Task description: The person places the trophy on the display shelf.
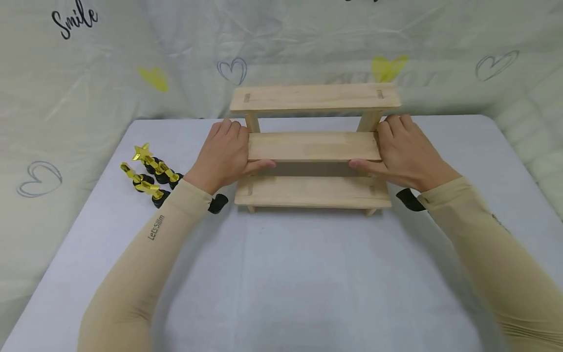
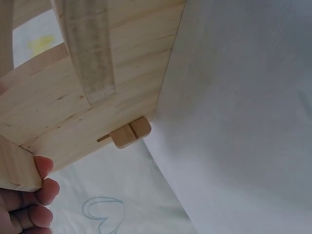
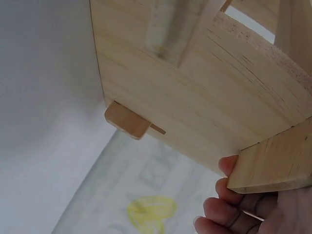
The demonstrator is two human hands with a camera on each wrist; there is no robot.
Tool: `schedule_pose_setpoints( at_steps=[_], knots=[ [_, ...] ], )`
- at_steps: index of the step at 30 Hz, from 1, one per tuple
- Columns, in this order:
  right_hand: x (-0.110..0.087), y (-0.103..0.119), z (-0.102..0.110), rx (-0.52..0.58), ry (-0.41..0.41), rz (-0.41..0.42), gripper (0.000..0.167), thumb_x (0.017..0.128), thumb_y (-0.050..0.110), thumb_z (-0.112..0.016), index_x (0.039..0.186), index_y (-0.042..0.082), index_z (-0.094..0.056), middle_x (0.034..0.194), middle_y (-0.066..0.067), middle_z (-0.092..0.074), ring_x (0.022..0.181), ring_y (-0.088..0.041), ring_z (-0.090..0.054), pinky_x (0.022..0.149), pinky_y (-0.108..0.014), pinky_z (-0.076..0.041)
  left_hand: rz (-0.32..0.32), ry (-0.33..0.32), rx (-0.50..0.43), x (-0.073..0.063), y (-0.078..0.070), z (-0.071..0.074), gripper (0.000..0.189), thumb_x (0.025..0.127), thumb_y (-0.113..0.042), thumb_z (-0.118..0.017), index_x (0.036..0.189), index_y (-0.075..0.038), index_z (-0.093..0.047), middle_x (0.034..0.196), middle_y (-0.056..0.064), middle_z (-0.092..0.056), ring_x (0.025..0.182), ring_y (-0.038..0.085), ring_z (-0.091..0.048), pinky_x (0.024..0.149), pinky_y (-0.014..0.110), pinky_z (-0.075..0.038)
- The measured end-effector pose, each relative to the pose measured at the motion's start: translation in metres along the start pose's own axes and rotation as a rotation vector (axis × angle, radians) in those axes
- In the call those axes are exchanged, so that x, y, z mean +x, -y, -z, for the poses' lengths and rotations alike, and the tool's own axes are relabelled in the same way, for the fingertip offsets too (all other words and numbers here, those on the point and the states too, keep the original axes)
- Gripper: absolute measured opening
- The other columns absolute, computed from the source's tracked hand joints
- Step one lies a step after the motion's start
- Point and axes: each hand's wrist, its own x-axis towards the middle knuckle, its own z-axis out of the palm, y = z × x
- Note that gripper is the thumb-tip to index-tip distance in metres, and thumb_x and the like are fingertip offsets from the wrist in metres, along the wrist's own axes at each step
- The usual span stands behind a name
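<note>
A pale wooden three-tier stand (image 1: 314,146) stands on the table, its steps rising toward the back. My left hand (image 1: 225,152) grips the left end of the middle step, with the thumb along its front edge. At the opposite end, my right hand (image 1: 405,151) holds the same step in a matching way. Fingertips (image 2: 47,191) curl round the board's end in the left wrist view. The right wrist view likewise has fingertips (image 3: 228,191) around the board corner. Wooden pegs (image 2: 130,132) stick out through the side panels near the back.
Several small gold star trophies (image 1: 142,152) with black bases are grouped at the table's left, beside the left forearm. The white-covered table (image 1: 299,283) extends in front of the stand. Behind it hangs a pale sheet (image 1: 299,34) printed with hearts.
</note>
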Motion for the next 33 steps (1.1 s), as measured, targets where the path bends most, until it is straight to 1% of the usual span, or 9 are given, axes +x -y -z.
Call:
schedule_pose_setpoints(
  at_steps=[3,7,11,17,19,23,26,30,33],
  knots=[
    [-0.001,0.004,-0.001,-0.002,0.001,-0.002,0.105,0.089,0.092,-0.028,0.089,-0.012,-0.049,0.080,-0.025,-0.047,0.079,-0.043,-0.043,0.078,-0.051,-0.040,0.001,-0.023,-0.003,-0.007,0.001,0.000,0.086,0.081,-0.086,-0.059,0.081,0.000,-0.057,0.074,0.015,-0.055,0.074,0.034,-0.051,0.073,0.043,-0.044],
    [-0.004,0.006,-0.003,0.006,0.004,-0.007,0.101,0.089,0.090,-0.033,0.088,-0.009,-0.049,0.080,-0.023,-0.050,0.075,-0.041,-0.043,0.075,-0.049,-0.039,-0.024,-0.091,0.000,-0.013,0.000,-0.002,0.085,0.081,-0.084,-0.061,0.081,0.001,-0.057,0.074,0.015,-0.054,0.074,0.034,-0.052,0.072,0.043,-0.045],
    [-0.007,0.008,-0.004,0.004,-0.020,0.009,0.099,0.090,0.091,-0.030,0.083,-0.006,-0.047,0.076,-0.021,-0.048,0.071,-0.039,-0.041,0.071,-0.045,-0.036,-0.047,-0.138,0.013,-0.017,-0.002,-0.003,0.084,0.080,-0.083,-0.063,0.080,0.001,-0.056,0.073,0.015,-0.053,0.073,0.033,-0.050,0.071,0.042,-0.044],
    [-0.008,0.010,-0.003,-0.008,-0.051,0.019,0.099,0.089,0.092,-0.027,0.082,-0.005,-0.047,0.074,-0.019,-0.047,0.070,-0.039,-0.041,0.069,-0.044,-0.033,-0.053,-0.163,0.012,-0.021,-0.002,-0.001,0.081,0.076,-0.080,-0.071,0.077,-0.001,-0.053,0.070,0.014,-0.050,0.069,0.032,-0.047,0.068,0.042,-0.042],
    [-0.008,0.011,-0.002,-0.013,-0.059,0.025,0.099,0.090,0.091,-0.027,0.082,-0.005,-0.047,0.075,-0.020,-0.048,0.070,-0.040,-0.041,0.069,-0.045,-0.034,-0.051,-0.169,0.007,-0.022,-0.001,-0.001,0.081,0.076,-0.080,-0.071,0.077,-0.001,-0.053,0.071,0.014,-0.050,0.070,0.032,-0.047,0.068,0.042,-0.042],
    [-0.010,0.011,-0.003,-0.024,-0.089,0.045,0.099,0.091,0.090,-0.027,0.083,-0.007,-0.048,0.076,-0.022,-0.049,0.071,-0.042,-0.043,0.070,-0.047,-0.036,-0.053,-0.172,-0.020,-0.024,0.000,-0.001,0.080,0.079,-0.081,-0.066,0.079,-0.002,-0.052,0.071,0.012,-0.048,0.070,0.031,-0.045,0.068,0.042,-0.042],
    [-0.011,0.010,-0.005,-0.044,-0.139,0.072,0.099,0.091,0.090,-0.029,0.083,-0.007,-0.049,0.075,-0.022,-0.049,0.071,-0.042,-0.044,0.070,-0.048,-0.037,-0.057,-0.163,-0.036,-0.026,0.001,-0.001,0.081,0.082,-0.083,-0.061,0.082,-0.002,-0.054,0.073,0.012,-0.049,0.072,0.030,-0.045,0.071,0.042,-0.043],
    [-0.011,0.009,-0.006,-0.070,-0.209,0.099,0.097,0.091,0.089,-0.031,0.081,-0.006,-0.048,0.075,-0.022,-0.050,0.072,-0.043,-0.045,0.070,-0.051,-0.040,-0.069,-0.152,-0.042,-0.028,0.004,0.000,0.088,0.089,-0.086,-0.046,0.091,0.001,-0.059,0.079,0.013,-0.056,0.079,0.033,-0.051,0.077,0.043,-0.047],
    [-0.011,0.010,-0.005,-0.078,-0.214,0.088,0.096,0.091,0.089,-0.032,0.080,-0.005,-0.048,0.077,-0.023,-0.051,0.075,-0.044,-0.047,0.071,-0.052,-0.041,-0.075,-0.153,-0.036,-0.030,0.006,0.001,0.095,0.092,-0.087,-0.036,0.100,0.003,-0.063,0.088,0.016,-0.064,0.088,0.035,-0.057,0.084,0.044,-0.050]
  ],
)
